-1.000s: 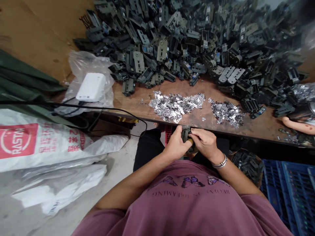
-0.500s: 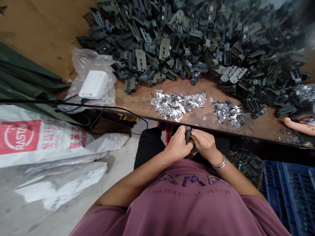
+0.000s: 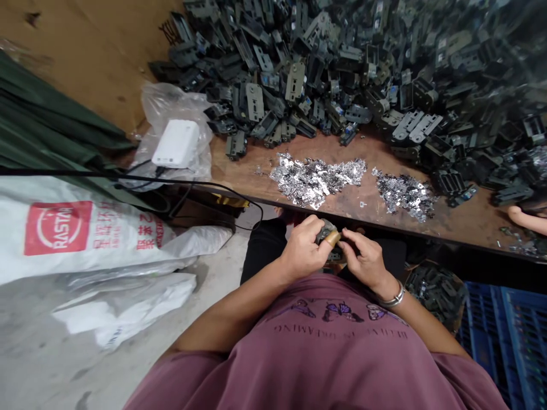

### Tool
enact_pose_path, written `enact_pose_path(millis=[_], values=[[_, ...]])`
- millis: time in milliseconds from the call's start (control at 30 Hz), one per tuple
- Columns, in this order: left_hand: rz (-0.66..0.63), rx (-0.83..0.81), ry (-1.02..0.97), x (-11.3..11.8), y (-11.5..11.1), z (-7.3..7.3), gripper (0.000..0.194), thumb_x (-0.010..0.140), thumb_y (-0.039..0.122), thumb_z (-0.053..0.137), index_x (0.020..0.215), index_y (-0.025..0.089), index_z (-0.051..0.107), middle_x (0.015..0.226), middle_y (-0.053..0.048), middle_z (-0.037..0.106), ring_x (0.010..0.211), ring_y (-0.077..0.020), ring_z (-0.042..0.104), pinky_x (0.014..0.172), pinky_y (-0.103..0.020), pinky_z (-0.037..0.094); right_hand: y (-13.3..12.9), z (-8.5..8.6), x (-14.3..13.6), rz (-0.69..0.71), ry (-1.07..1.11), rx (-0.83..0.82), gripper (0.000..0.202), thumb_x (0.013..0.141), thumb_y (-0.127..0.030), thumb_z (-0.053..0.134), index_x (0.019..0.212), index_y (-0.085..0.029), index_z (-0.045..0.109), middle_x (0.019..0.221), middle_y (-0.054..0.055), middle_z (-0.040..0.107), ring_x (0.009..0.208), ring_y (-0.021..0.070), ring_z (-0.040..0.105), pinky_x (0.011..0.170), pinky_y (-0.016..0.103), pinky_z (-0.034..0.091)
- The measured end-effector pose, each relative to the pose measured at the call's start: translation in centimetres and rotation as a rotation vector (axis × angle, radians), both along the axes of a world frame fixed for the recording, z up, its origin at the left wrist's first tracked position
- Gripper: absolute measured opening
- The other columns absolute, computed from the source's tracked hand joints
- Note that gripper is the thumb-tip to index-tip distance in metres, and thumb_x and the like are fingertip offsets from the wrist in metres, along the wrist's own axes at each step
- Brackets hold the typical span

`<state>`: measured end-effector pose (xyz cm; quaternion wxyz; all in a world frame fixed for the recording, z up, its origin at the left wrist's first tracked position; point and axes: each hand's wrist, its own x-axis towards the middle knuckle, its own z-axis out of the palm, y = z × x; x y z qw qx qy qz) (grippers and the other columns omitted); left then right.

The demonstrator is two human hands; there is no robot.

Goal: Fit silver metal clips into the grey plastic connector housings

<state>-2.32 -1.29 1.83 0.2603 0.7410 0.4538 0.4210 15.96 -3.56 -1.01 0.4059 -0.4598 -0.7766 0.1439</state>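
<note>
My left hand [image 3: 302, 249] is closed around a dark grey plastic housing [image 3: 327, 229], held over my lap just below the table edge. A tan wrap [image 3: 333, 238] covers its thumb, which presses on the housing. My right hand [image 3: 366, 259], with a metal bracelet at the wrist, is beside it in a pinch. Whatever may be between those fingertips is too small to make out. In front of both hands, a large pile of small shiny metal pieces [image 3: 315, 181] and a smaller pile [image 3: 404, 195] lie on the table.
A big heap of dark housings [image 3: 294, 80] fills the back of the wooden table [image 3: 256, 191]. A white box-shaped device [image 3: 177, 143] rests on clear plastic at left, its cable crossing the edge. White sacks [image 3: 115, 228] lie left; blue crates [image 3: 504, 330] stand right. Another person's arm [image 3: 527, 219] shows at right.
My right hand has drawn slightly away from the housing, to the right and down. The left thumb's wrap now shows more fully. The whole view has shifted a little.
</note>
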Motion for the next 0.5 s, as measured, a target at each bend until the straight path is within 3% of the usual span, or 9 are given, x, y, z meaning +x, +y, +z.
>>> enact_pose_path(millis=[100, 267, 400, 500], values=[[0.065, 0.08, -0.02, -0.2, 0.0, 0.0, 0.026, 0.089, 0.023, 0.055, 0.066, 0.019, 0.044, 0.065, 0.002, 0.042, 0.061, -0.0123, 0.045, 0.056, -0.026, 0.036, -0.2, -0.1, -0.3, 0.01, -0.015, -0.017, 0.02, 0.092, -0.019, 0.057, 0.109, -0.02, 0.068, 0.092, 0.007, 0.077, 0.078, 0.0182, 0.074, 0.069, 0.028, 0.062], [0.046, -0.015, -0.05, -0.5, 0.0, 0.2, 0.019, 0.086, 0.035, 0.058, 0.078, 0.019, 0.05, 0.076, -0.001, 0.049, 0.071, -0.0156, 0.049, 0.064, -0.029, 0.042, -0.2, -0.1, -0.4, 0.032, -0.006, -0.021, 0.017, 0.092, -0.018, 0.056, 0.103, -0.018, 0.069, 0.086, 0.007, 0.077, 0.069, 0.016, 0.072, 0.063, 0.026, 0.059], [0.046, -0.287, -0.184, -0.7, -0.3, -0.3, 0.029, 0.092, 0.043, 0.045, 0.08, 0.019, 0.057, 0.08, -0.005, 0.058, 0.078, -0.0191, 0.056, 0.074, -0.035, 0.049, -0.3, -0.6, -0.5, 0.033, 0.013, -0.059, 0.016, 0.091, -0.02, 0.058, 0.102, -0.02, 0.07, 0.087, 0.006, 0.077, 0.071, 0.0173, 0.073, 0.064, 0.027, 0.061], [0.131, -0.467, -0.291, -0.6, -0.5, -1.1, 0.044, 0.095, 0.051, 0.036, 0.085, 0.019, 0.064, 0.076, -0.007, 0.064, 0.075, -0.0206, 0.061, 0.07, -0.037, 0.054, -0.4, -1.0, -0.6, 0.022, 0.02, -0.082, 0.016, 0.091, -0.021, 0.058, 0.101, -0.02, 0.071, 0.089, 0.007, 0.077, 0.073, 0.0181, 0.074, 0.066, 0.028, 0.062]])
